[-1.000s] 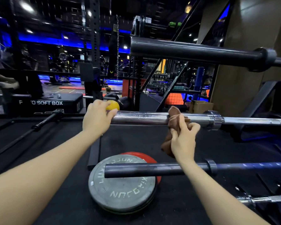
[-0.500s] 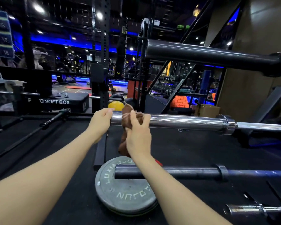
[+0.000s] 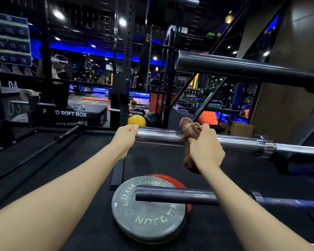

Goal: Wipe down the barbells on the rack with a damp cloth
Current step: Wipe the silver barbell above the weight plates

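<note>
Head view is showing both bare forearms reaching forward to a chrome barbell [image 3: 159, 135] lying level across the rack. The left hand [image 3: 124, 137] is curling its fingers [image 3: 132, 128] over the free end of the sleeve, gripping it; the bare chrome is running out to the right of those fingers. The right hand [image 3: 205, 149] is gripping a brown cloth [image 3: 188, 130] wrapped round the same sleeve, its fingers closed tight over the bunched fabric, with a tail of cloth hanging below the palm. The cloth is touching the bar, sitting between the two hands and nearer the right one. Beyond the right fingers the sleeve is continuing to its collar [image 3: 265, 144] and then to the thinner shaft.

Above the right fingers a dark barbell [image 3: 243, 68] is lying on a higher level of the rack. Below the right wrist another dark barbell [image 3: 176, 195] is crossing over a grey weight plate [image 3: 149, 212], which is lying flat on a red plate [image 3: 170, 179] on the black floor. Behind the left fingers a yellow ball [image 3: 136, 120] is sitting by a black soft box [image 3: 74, 113].
</note>
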